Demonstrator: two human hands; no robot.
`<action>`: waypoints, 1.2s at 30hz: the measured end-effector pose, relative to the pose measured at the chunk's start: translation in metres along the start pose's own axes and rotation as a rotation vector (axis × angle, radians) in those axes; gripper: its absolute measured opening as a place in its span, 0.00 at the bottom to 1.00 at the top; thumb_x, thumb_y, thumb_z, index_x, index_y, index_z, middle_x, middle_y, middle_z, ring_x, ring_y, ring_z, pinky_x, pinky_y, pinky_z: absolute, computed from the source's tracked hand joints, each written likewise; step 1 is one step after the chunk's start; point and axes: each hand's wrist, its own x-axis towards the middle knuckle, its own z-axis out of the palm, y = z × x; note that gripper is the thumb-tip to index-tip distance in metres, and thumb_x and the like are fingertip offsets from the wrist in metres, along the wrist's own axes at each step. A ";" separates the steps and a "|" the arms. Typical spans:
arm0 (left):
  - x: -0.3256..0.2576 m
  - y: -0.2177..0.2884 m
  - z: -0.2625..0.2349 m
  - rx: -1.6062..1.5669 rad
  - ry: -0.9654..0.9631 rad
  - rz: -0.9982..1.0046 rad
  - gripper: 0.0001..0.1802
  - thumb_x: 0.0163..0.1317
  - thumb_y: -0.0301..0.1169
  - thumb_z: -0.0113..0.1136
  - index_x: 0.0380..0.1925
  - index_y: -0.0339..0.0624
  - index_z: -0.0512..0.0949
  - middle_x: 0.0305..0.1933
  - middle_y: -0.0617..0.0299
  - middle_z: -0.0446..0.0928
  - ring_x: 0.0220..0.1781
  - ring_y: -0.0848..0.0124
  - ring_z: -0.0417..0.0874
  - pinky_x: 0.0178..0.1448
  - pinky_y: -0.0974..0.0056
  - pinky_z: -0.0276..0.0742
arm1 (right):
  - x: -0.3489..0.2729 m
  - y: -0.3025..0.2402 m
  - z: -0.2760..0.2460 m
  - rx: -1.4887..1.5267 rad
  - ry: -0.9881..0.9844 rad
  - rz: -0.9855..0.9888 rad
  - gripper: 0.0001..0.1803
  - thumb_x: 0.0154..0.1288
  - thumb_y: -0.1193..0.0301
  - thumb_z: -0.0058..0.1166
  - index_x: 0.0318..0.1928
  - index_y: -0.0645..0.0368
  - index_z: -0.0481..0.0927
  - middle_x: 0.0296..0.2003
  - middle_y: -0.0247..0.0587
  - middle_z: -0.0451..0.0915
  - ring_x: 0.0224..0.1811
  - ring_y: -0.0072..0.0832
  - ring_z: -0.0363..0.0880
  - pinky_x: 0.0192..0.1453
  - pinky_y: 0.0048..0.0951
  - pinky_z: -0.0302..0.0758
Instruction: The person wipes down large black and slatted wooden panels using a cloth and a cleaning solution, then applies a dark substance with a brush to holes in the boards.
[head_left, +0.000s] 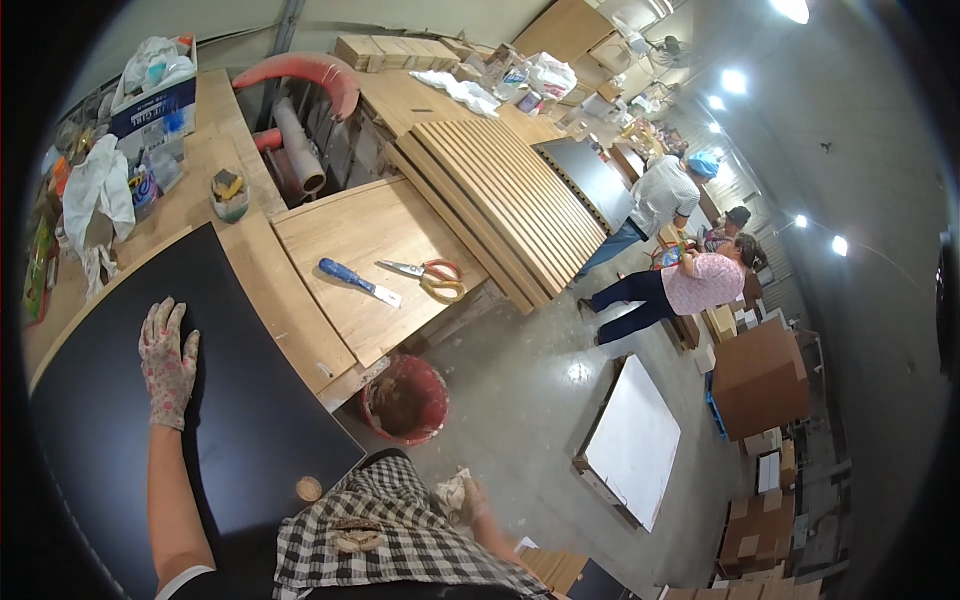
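My left hand [168, 362], in a pale glove with a pink pattern, lies flat on a large dark panel [270, 400], fingers stretched out. My right hand [474, 502] is low beside my checked apron [350, 515], closed on a crumpled whitish cloth [452, 492]; its fingers show only in part. A small round tan object [309, 488] rests near the panel's front edge. On a wooden board [335, 230] beyond the panel lie a scraper [358, 281] with a blue handle and scissors [428, 277] with red and yellow handles.
A red bucket [405, 398] stands on the floor beside the bench. Slatted wooden panels [500, 200] are stacked beyond the board. A white-topped pallet [630, 440] lies on the floor at right. Several people, one in a pink top [700, 285], stand farther off. Supplies crowd the far left.
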 end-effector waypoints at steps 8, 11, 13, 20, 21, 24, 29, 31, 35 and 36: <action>0.010 0.010 0.000 -0.024 0.002 0.007 0.24 0.62 0.31 0.61 0.59 0.43 0.73 0.66 0.58 0.69 0.71 0.56 0.64 0.74 0.54 0.60 | 0.014 0.021 -0.020 -0.166 0.068 -0.090 0.21 0.70 0.52 0.46 0.56 0.49 0.70 0.45 0.44 0.80 0.41 0.39 0.83 0.37 0.48 0.79; 0.005 0.006 -0.002 0.004 -0.005 -0.005 0.24 0.62 0.31 0.61 0.59 0.43 0.73 0.66 0.58 0.69 0.71 0.56 0.64 0.74 0.54 0.60 | 0.004 0.010 -0.003 -0.146 0.099 -0.097 0.20 0.71 0.54 0.47 0.55 0.53 0.72 0.43 0.46 0.81 0.40 0.40 0.83 0.39 0.47 0.81; 0.007 0.009 -0.002 -0.006 -0.004 -0.008 0.24 0.62 0.31 0.61 0.59 0.43 0.73 0.66 0.59 0.69 0.71 0.56 0.64 0.74 0.54 0.60 | -0.001 0.001 -0.006 -0.141 0.120 -0.086 0.20 0.71 0.56 0.47 0.54 0.56 0.73 0.43 0.47 0.81 0.39 0.41 0.84 0.40 0.46 0.81; 0.002 0.001 0.001 0.000 -0.018 -0.007 0.25 0.62 0.30 0.60 0.60 0.43 0.71 0.68 0.58 0.67 0.72 0.57 0.63 0.75 0.55 0.58 | -0.032 -0.031 0.011 -0.117 0.049 -0.087 0.20 0.72 0.61 0.45 0.54 0.63 0.74 0.45 0.50 0.81 0.41 0.42 0.84 0.44 0.45 0.82; -0.001 -0.006 0.003 0.015 -0.011 -0.005 0.25 0.62 0.30 0.61 0.60 0.43 0.71 0.68 0.58 0.67 0.72 0.57 0.63 0.75 0.55 0.58 | -0.042 -0.039 0.023 -0.059 0.066 -0.030 0.20 0.72 0.60 0.45 0.53 0.63 0.75 0.45 0.50 0.81 0.40 0.41 0.84 0.43 0.44 0.82; 0.000 -0.005 0.008 0.009 -0.008 0.004 0.25 0.62 0.30 0.60 0.60 0.43 0.72 0.67 0.58 0.67 0.72 0.57 0.63 0.75 0.55 0.58 | -0.053 -0.048 0.030 -0.058 0.068 -0.068 0.22 0.71 0.58 0.44 0.53 0.63 0.75 0.43 0.49 0.82 0.40 0.40 0.83 0.41 0.43 0.81; 0.013 0.018 0.001 -0.029 -0.005 0.017 0.24 0.62 0.31 0.61 0.59 0.43 0.73 0.66 0.58 0.68 0.71 0.57 0.64 0.74 0.54 0.59 | -0.046 -0.015 -0.011 -0.435 0.284 -0.154 0.25 0.67 0.51 0.48 0.51 0.60 0.76 0.40 0.44 0.81 0.43 0.38 0.81 0.41 0.44 0.81; 0.003 0.004 -0.003 0.018 -0.008 -0.019 0.23 0.62 0.31 0.61 0.58 0.43 0.73 0.66 0.58 0.69 0.71 0.57 0.64 0.74 0.54 0.59 | -0.064 -0.035 0.025 -0.273 0.225 -0.047 0.25 0.67 0.51 0.48 0.51 0.61 0.75 0.39 0.44 0.81 0.42 0.38 0.81 0.41 0.43 0.81; 0.009 0.011 -0.001 -0.027 0.000 0.006 0.23 0.62 0.32 0.62 0.58 0.43 0.73 0.65 0.58 0.70 0.71 0.56 0.64 0.74 0.54 0.59 | -0.061 -0.030 0.012 -0.119 0.172 -0.001 0.24 0.68 0.53 0.48 0.51 0.60 0.74 0.39 0.45 0.81 0.39 0.38 0.82 0.39 0.42 0.82; 0.007 0.011 -0.002 -0.033 -0.011 0.002 0.23 0.61 0.32 0.62 0.58 0.43 0.73 0.65 0.58 0.70 0.71 0.56 0.64 0.74 0.53 0.59 | -0.060 -0.033 0.013 -0.044 0.129 0.029 0.23 0.69 0.54 0.47 0.51 0.60 0.74 0.39 0.44 0.81 0.39 0.38 0.83 0.38 0.42 0.82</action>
